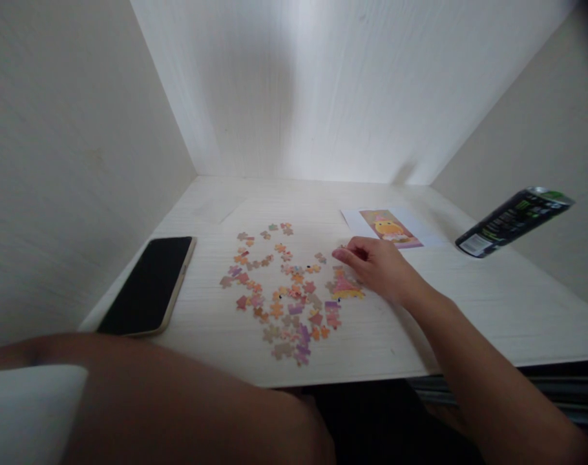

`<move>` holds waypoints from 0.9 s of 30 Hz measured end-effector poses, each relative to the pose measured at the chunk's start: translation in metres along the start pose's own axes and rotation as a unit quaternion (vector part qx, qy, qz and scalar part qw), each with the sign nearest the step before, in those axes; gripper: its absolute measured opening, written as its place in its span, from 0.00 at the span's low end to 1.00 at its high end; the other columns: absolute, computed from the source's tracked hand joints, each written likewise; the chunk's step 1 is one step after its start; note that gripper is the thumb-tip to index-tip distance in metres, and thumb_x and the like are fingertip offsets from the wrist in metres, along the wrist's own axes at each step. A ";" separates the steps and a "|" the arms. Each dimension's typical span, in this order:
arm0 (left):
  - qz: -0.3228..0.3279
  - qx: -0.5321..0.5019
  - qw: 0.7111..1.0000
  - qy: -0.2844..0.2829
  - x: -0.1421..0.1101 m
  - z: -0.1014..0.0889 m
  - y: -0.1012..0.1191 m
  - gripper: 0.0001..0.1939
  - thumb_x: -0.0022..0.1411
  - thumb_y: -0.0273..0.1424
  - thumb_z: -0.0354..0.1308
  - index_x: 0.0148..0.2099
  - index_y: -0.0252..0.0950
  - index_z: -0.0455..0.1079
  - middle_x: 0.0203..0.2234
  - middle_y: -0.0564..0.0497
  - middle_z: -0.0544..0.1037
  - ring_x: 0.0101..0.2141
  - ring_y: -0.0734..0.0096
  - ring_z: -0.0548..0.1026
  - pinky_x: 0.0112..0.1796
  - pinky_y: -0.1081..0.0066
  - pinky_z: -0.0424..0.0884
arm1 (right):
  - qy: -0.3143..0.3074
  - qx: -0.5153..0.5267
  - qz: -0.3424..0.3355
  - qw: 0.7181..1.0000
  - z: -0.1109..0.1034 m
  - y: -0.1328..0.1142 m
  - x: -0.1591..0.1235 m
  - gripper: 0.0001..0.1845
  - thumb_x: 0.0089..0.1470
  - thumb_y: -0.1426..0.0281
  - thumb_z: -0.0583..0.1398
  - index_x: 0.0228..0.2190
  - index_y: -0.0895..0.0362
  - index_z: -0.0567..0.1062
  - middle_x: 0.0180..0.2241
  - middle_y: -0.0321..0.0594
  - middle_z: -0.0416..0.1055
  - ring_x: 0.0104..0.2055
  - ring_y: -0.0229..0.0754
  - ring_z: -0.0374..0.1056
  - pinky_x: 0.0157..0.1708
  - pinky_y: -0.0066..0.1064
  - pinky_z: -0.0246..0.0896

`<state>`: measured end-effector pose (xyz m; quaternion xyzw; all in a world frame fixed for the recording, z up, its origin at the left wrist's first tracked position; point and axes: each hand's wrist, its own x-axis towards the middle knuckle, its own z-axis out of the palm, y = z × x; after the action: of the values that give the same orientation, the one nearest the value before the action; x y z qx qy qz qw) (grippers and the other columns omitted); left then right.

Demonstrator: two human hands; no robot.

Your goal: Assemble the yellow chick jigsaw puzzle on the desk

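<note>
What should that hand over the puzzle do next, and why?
Probably try the small piece the right hand seems to pinch against the joined pink-and-yellow section. The hand is close beside that section, whose colours match the printed picture.

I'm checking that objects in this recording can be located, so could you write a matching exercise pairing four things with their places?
1. Phone
2. Drink can
3. Printed picture of a yellow figure
4. Right hand

A. On a white sheet
B. Beside the joined pink-and-yellow pieces
C. Lying left of the scattered puzzle pieces
D. Farthest right of the four

Pairs: 1-C, 2-D, 3-A, 4-B
</note>
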<state>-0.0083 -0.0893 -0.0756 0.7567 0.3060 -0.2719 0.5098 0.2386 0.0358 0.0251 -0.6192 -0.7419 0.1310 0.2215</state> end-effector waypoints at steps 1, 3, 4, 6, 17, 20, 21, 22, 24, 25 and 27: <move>0.015 0.000 1.000 -0.018 -0.001 -0.002 -0.001 0.10 0.48 0.35 0.52 0.24 0.36 0.71 0.21 0.53 0.69 0.30 0.63 0.76 0.29 0.69 0.65 | -0.003 -0.015 -0.002 1.000 0.001 0.000 0.000 0.24 0.58 0.50 0.60 0.20 0.54 0.67 0.20 0.36 0.67 0.24 0.39 0.59 0.25 0.32 0.47; 0.044 -0.002 0.998 -0.050 -0.002 -0.005 -0.005 0.13 0.48 0.37 0.48 0.20 0.36 0.67 0.17 0.53 0.65 0.27 0.64 0.75 0.27 0.71 0.63 | -0.011 -0.054 -0.008 0.998 0.002 0.001 0.000 0.24 0.54 0.51 0.64 0.20 0.54 0.66 0.21 0.36 0.67 0.24 0.39 0.59 0.25 0.32 0.46; 0.049 -0.008 0.998 -0.046 -0.003 -0.004 -0.006 0.14 0.48 0.37 0.46 0.18 0.35 0.65 0.15 0.53 0.62 0.25 0.64 0.74 0.26 0.72 0.62 | -0.012 -0.063 -0.011 0.998 0.003 0.002 0.000 0.24 0.53 0.51 0.64 0.20 0.54 0.65 0.21 0.36 0.67 0.24 0.39 0.59 0.26 0.32 0.46; 0.014 -0.044 0.998 0.033 -0.002 -0.001 -0.009 0.16 0.47 0.37 0.44 0.14 0.35 0.61 0.12 0.52 0.58 0.22 0.64 0.72 0.24 0.73 0.60 | -0.013 -0.050 -0.014 0.999 0.003 0.002 -0.001 0.26 0.59 0.50 0.59 0.19 0.54 0.65 0.20 0.36 0.66 0.24 0.39 0.59 0.26 0.33 0.47; -0.174 -0.028 0.957 0.229 -0.003 0.011 -0.026 0.12 0.50 0.38 0.51 0.26 0.39 0.73 0.19 0.52 0.67 0.28 0.62 0.75 0.27 0.69 0.65 | -0.019 -0.077 0.003 0.997 0.001 0.002 -0.003 0.24 0.55 0.51 0.63 0.19 0.53 0.64 0.20 0.36 0.67 0.24 0.40 0.60 0.25 0.32 0.46; -0.130 0.012 0.977 0.171 -0.004 0.009 -0.027 0.13 0.51 0.37 0.51 0.30 0.38 0.75 0.22 0.52 0.69 0.30 0.61 0.76 0.29 0.67 0.66 | -0.024 -0.052 0.006 0.998 0.000 0.002 -0.003 0.27 0.61 0.49 0.56 0.19 0.53 0.64 0.19 0.37 0.66 0.24 0.40 0.60 0.26 0.33 0.46; -0.116 0.023 0.981 0.152 -0.005 0.009 -0.026 0.13 0.51 0.37 0.52 0.31 0.38 0.75 0.23 0.52 0.70 0.31 0.60 0.76 0.29 0.67 0.66 | -0.026 -0.050 0.007 0.998 0.000 0.001 -0.003 0.28 0.62 0.49 0.54 0.19 0.53 0.65 0.19 0.37 0.66 0.24 0.41 0.60 0.26 0.33 0.46; -0.102 0.032 0.985 0.134 -0.006 0.008 -0.026 0.13 0.51 0.37 0.52 0.31 0.38 0.75 0.24 0.52 0.71 0.32 0.60 0.76 0.30 0.66 0.66 | -0.028 -0.053 0.007 0.998 0.000 0.001 -0.003 0.27 0.62 0.49 0.54 0.19 0.53 0.65 0.19 0.37 0.66 0.24 0.41 0.60 0.26 0.33 0.47; -0.080 0.047 0.990 0.102 -0.008 0.007 -0.026 0.13 0.51 0.37 0.52 0.32 0.38 0.75 0.26 0.51 0.71 0.33 0.60 0.76 0.30 0.66 0.67 | -0.029 -0.070 0.009 0.997 0.000 0.001 -0.003 0.26 0.58 0.49 0.58 0.19 0.53 0.65 0.19 0.37 0.67 0.24 0.41 0.60 0.25 0.33 0.46; -0.071 0.053 0.992 0.088 -0.010 0.006 -0.027 0.13 0.51 0.37 0.52 0.33 0.38 0.75 0.26 0.51 0.71 0.33 0.60 0.76 0.31 0.66 0.67 | -0.028 -0.078 0.010 0.996 0.001 0.001 -0.003 0.25 0.56 0.49 0.61 0.19 0.53 0.64 0.20 0.36 0.67 0.24 0.41 0.60 0.25 0.33 0.46; -0.057 0.062 0.994 0.065 -0.012 0.005 -0.028 0.13 0.51 0.37 0.52 0.34 0.39 0.76 0.27 0.52 0.72 0.34 0.60 0.76 0.31 0.65 0.67 | -0.026 -0.088 0.007 0.996 0.001 0.002 -0.003 0.24 0.54 0.50 0.63 0.20 0.53 0.65 0.20 0.36 0.67 0.24 0.41 0.60 0.25 0.33 0.46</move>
<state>-0.0375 -0.0885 -0.0856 0.7843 0.3640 -0.2693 0.4241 0.2403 0.0334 0.0228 -0.6375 -0.7520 0.0825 0.1456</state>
